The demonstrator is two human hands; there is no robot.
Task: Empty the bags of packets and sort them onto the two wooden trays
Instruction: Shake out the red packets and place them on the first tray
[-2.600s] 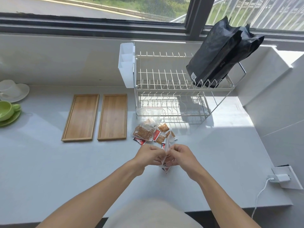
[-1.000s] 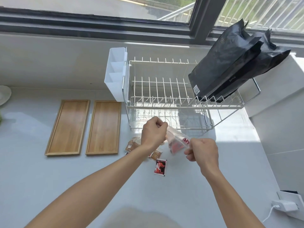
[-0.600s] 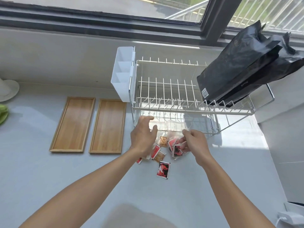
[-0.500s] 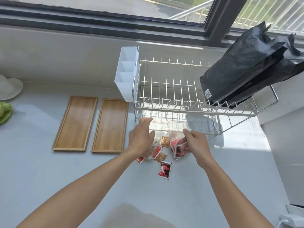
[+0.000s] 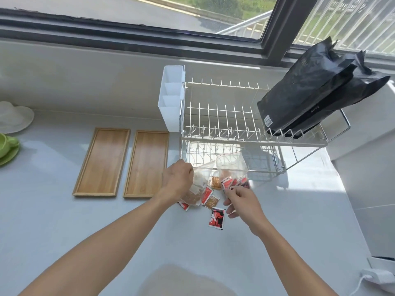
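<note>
Two empty wooden trays (image 5: 102,162) (image 5: 147,164) lie side by side on the white counter, left of my hands. My left hand (image 5: 178,180) grips a clear bag of brown packets (image 5: 197,185) from its left side. My right hand (image 5: 241,199) pinches the lower edge of a second clear zip bag (image 5: 232,167), which stands mouth up with red packets in its bottom. Loose packets lie between the hands: a red-and-black one (image 5: 217,216) nearest me, a red one (image 5: 207,194), two brown ones (image 5: 211,201) (image 5: 214,181). Another red packet (image 5: 183,205) peeks out under the left bag.
A two-tier wire dish rack (image 5: 230,133) stands right behind the bags, with a white cutlery holder (image 5: 172,99) on its left end and two black pouches (image 5: 316,90) leaning on top. A green cup (image 5: 6,144) and white saucer (image 5: 15,116) sit far left. A charger plug (image 5: 378,276) is bottom right.
The bag held up in both hands came down onto the counter by the rack. My left hand left it and took hold of the bag of brown packets. One red-and-black packet now lies loose.
</note>
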